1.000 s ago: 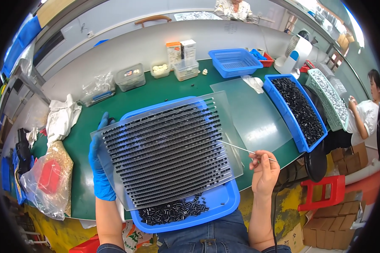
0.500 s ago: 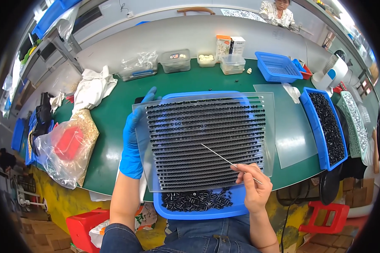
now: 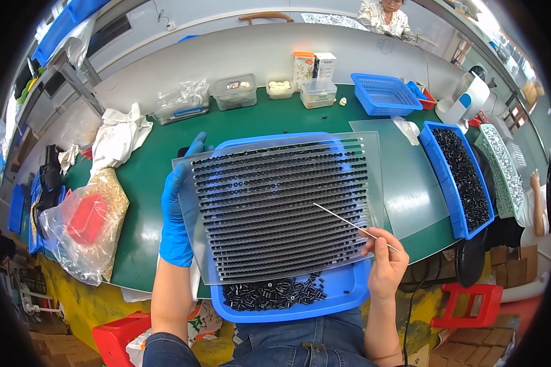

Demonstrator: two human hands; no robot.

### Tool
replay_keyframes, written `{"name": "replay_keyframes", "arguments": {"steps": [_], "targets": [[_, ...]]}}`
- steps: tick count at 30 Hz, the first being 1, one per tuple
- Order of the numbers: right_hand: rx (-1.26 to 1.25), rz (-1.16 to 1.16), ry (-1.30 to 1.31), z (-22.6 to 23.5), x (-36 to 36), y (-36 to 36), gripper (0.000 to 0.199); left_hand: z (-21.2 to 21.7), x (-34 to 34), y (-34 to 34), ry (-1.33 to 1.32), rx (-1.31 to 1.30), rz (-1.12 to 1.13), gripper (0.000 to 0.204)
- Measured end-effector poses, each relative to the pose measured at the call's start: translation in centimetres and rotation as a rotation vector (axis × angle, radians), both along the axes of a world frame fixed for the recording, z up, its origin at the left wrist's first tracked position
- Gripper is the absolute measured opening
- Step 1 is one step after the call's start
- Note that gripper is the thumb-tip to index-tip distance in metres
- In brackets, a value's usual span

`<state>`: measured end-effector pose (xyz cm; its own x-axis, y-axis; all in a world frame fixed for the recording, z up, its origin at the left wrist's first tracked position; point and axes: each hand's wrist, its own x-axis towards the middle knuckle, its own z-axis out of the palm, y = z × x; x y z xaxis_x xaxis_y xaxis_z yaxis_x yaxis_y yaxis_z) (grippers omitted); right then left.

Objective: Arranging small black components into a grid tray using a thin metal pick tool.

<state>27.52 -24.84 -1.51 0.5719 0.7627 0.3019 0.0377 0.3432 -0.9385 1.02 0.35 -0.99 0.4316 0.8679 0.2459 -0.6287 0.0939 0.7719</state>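
The left hand [image 3: 176, 211], in a blue glove, is closed on the left edge of a clear slotted plate [image 3: 275, 208] and holds it tilted over a blue tray [image 3: 343, 287]. The rows of this plate are filled with small black cylinders. More loose black cylinders [image 3: 272, 292] lie in the near end of the blue tray, under the lower edge of the plate.

The right hand [image 3: 386, 263] is bare, and its fingers are pinched together on a thin metal rod [image 3: 349, 224]. The tip of the rod rests on the plate, near the right part of its middle rows.

On the green tabletop [image 3: 138, 202], to the right, a long blue bin [image 3: 456, 177] is full of the same black parts, and a flat clear sheet [image 3: 410, 183] lies between it and the tray. Further back stands a blue mesh basket [image 3: 382, 95]; I cannot tell what is inside. Beside it there are two clear plastic boxes [image 3: 234, 92], one with a lid. At the left, a plastic bag [image 3: 82, 229] holds pale small pieces and something red, and a white cloth [image 3: 119, 134] lies behind it.
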Motion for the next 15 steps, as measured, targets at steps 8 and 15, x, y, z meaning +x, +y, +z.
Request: {"name": "replay_keyframes", "arguments": {"steps": [8,15], "targets": [[-0.012,-0.094,0.057,-0.3,2.7,-1.3,0.029,-0.4,-0.2,0.2,-0.006,-0.027,0.012,0.073],[0.063,-0.267,0.173,1.1,1.7,-0.8,0.031,-0.5,-0.7,0.5,-0.01,-0.035,-0.006,0.07]]}}
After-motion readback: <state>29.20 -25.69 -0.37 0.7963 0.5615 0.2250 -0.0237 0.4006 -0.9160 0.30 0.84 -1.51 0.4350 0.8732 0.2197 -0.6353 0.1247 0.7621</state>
